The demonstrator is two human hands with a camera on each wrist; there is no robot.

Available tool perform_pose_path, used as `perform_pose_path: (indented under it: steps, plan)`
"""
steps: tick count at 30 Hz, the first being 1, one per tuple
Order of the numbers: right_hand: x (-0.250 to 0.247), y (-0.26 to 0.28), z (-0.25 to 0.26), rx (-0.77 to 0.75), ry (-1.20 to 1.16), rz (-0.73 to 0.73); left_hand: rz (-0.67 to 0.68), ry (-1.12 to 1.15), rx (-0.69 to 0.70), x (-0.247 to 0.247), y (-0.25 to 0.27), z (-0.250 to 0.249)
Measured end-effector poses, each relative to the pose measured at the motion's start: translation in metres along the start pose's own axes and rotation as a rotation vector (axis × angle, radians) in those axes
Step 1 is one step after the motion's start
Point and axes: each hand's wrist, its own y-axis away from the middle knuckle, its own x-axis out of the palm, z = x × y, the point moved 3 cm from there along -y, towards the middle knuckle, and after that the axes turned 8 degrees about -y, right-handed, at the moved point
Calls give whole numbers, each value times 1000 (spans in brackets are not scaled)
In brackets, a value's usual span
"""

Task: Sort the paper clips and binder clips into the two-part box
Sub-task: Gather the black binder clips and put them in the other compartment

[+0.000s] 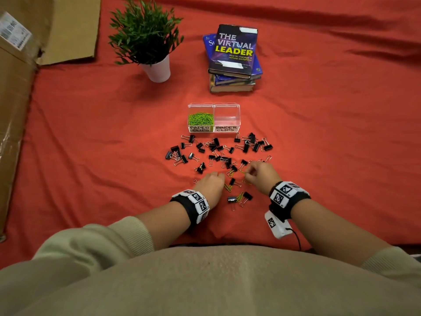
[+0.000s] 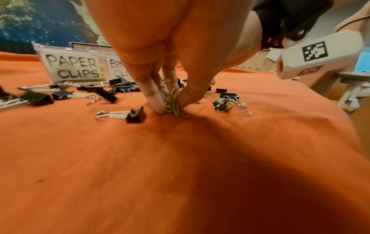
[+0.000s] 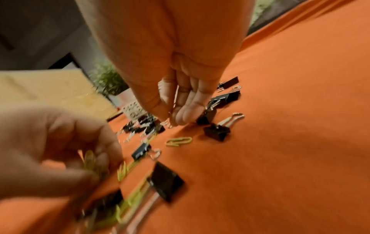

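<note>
Gathering is the step in hand, and it goes best, I judge, if each hand takes only green paper clips and leaves the black binder clips (image 1: 218,149) lying. In the head view the two-part box (image 1: 214,106) sits just beyond the scatter, its PAPER CLIPS half well filled and its BINDER CLIPS half bare. The left hand (image 1: 210,183) and right hand (image 1: 262,173) both reach down, knuckles up, into the near edge of the pile on the red cloth (image 1: 319,133).

From the left wrist, thumb and fingers (image 2: 156,101) point straight down and pinch a small bundle of paper clips (image 2: 173,102) against the cloth; lifting before squeezing tighter should keep fabric out of the pinch.

From the right wrist, the right hand's fingertips (image 3: 180,115) close on something thin and wiry, seemingly a single paper clip, while another loose paper clip (image 3: 178,141) lies just beside them.
</note>
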Motion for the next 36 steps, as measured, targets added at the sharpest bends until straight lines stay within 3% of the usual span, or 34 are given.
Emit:
perform_pose_path:
  steps: [4,11,13,17,21,25,30,36]
  plan:
    - [-5,-5,-4,131,-382,35,-2,203,-67,-4,-7,16]
    - [-1,-3,15,308,-790,141,-83,631,-228,-25,-16,39]
    - [7,-2,22,300,-728,186,-54,753,-277,-28,-21,44]
    - [24,1,35,22,-55,189,53,867,-328,-31,-26,51]
    - [47,2,38,-120,402,222,114,620,-284,-35,-24,48]
    - [54,0,36,-87,411,234,183,185,-137,-28,-19,37]
    - [36,-2,32,22,25,177,206,-116,-34,-17,-11,22]
    - [-8,-10,23,236,-539,146,219,-186,12,-14,-10,14]
